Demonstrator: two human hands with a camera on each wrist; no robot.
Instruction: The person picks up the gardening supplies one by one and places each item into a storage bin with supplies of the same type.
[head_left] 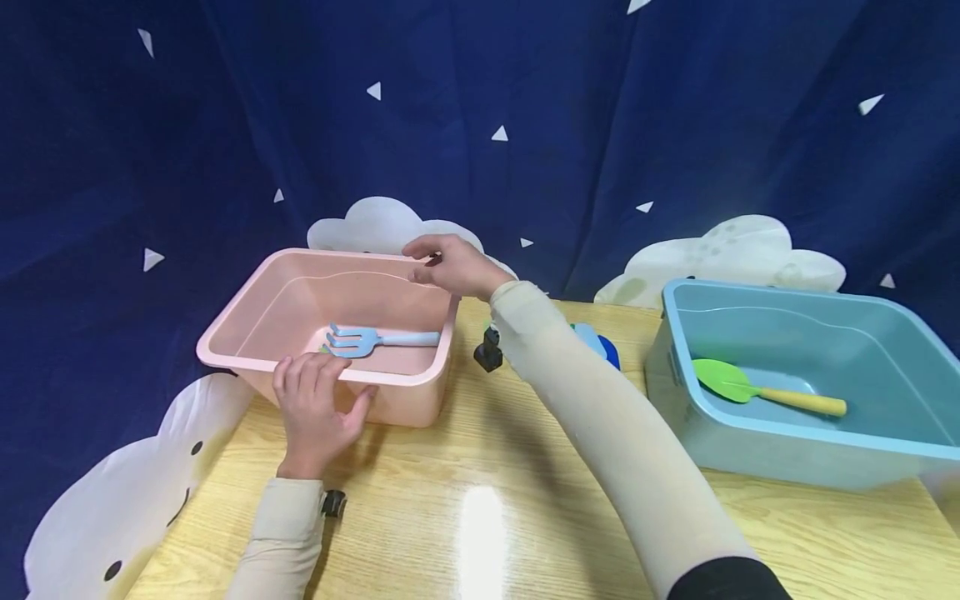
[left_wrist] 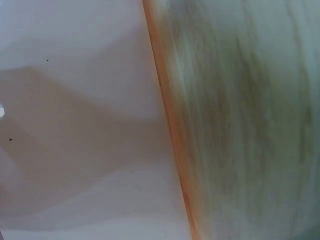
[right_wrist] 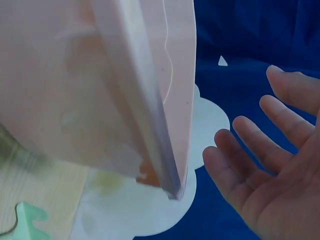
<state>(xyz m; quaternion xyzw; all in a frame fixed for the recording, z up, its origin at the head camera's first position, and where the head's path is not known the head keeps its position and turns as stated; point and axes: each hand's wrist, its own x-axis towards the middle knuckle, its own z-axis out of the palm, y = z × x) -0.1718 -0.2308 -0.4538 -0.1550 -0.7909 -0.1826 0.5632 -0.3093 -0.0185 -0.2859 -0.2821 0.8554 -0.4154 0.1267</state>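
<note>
A pink plastic bin [head_left: 397,379] stands on the left of the table. Over its front rim my left hand [head_left: 313,408] hooks its fingers, with the thumb against the outer wall. My right hand [head_left: 457,267] is by the bin's far right corner; in the right wrist view its fingers are loosely bent and spread, apart from the bin wall [right_wrist: 75,100]. Inside the bin lies a light-blue toy hand fork [head_left: 360,342], a bit of green showing beside its tines. The left wrist view has only the pink wall [left_wrist: 90,100] and tabletop, no fingers.
On the right stands a blue bin [head_left: 780,429] holding a green toy shovel [head_left: 727,381] with a yellow handle. Light-blue and dark-blue pieces [head_left: 600,343] lie behind my right forearm. A pale-green piece [right_wrist: 31,222] is on the table. A dark-blue curtain [head_left: 480,75] hangs behind.
</note>
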